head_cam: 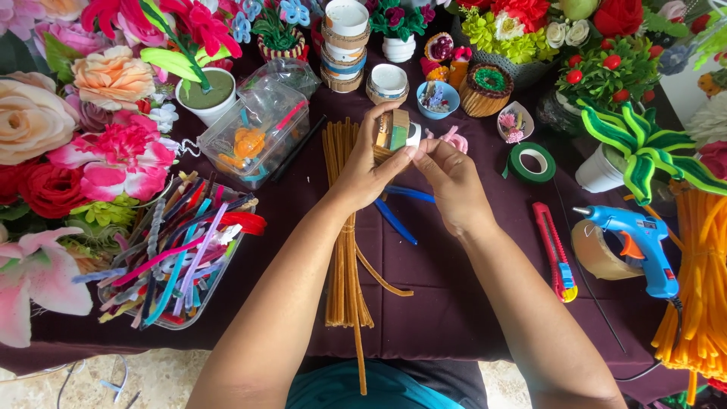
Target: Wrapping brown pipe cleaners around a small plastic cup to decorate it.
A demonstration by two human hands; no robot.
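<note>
My left hand (365, 173) grips a small round pot (397, 130) wrapped in tan cord, held above the dark tablecloth. My right hand (451, 182) pinches at the pot's white rim from the right side, fingertips touching it. Under both hands lies a long bundle of tan pipe cleaners (344, 250), with blue-handled pliers (397, 220) partly hidden beneath my right hand.
A clear tray of mixed pipe cleaners (178, 254) sits left, a clear box (254, 136) behind it. A red utility knife (555, 254), green tape roll (532, 161), blue glue gun (640, 242), brown tape and orange pipe cleaners (700, 288) lie right. Artificial flowers and small pots ring the table.
</note>
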